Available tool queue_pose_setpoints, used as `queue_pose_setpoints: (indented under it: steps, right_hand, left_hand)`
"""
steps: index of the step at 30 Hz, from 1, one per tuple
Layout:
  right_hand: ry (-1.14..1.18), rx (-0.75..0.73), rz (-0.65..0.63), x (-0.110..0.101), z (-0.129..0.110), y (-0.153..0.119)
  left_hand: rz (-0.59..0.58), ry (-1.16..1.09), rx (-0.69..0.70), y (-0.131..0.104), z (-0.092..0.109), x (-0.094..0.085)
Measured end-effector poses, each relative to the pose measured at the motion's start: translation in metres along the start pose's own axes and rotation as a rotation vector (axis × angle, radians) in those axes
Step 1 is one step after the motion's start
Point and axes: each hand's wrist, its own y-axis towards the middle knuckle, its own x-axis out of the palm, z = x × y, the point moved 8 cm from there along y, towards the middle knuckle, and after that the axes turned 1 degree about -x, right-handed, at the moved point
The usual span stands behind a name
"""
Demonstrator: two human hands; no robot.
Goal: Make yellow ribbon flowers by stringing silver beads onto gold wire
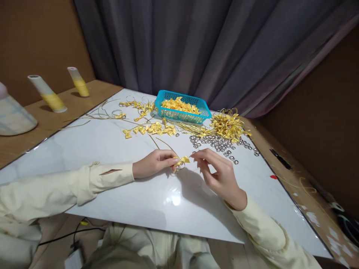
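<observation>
My left hand pinches a yellow ribbon bow between thumb and fingers, above the white tabletop. A gold cord runs up and away behind these fingers, and a small loop hangs below the bow. Just to the right, my right hand has its thumb and forefinger closed together close to the bow's tip. Whatever they grip, if anything, is too small to make out. Loose yellow bows lie in a row beyond my hands. Silver ring-like pieces are scattered beyond my right hand.
A blue basket at the back contains many yellow bows. Beside it lie a pile of corded bows and a bundle of gold cords. Yellow thread spools stand on the left, and a black tool lies at the right.
</observation>
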Motion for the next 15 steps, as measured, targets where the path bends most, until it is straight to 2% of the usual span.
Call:
queue_pose_setpoints:
  steps: [5,8,10,15]
  right_hand:
    - [-0.097,-0.122,-0.066,0.014,-0.01,-0.003]
    - [-0.199,-0.176,-0.063,0.017,-0.012,-0.005]
    - [-0.226,-0.178,-0.056,0.018,-0.012,-0.006]
    - [-0.119,-0.128,-0.084,0.02,-0.01,-0.006]
  left_hand:
    - [-0.008,0.021,0.014,0.0,0.002,0.0]
    - [-0.013,0.018,0.014,0.0,0.003,-0.001]
    - [-0.019,0.01,0.012,0.0,0.004,0.0]
    - [-0.039,0.028,0.026,-0.001,0.004,0.001]
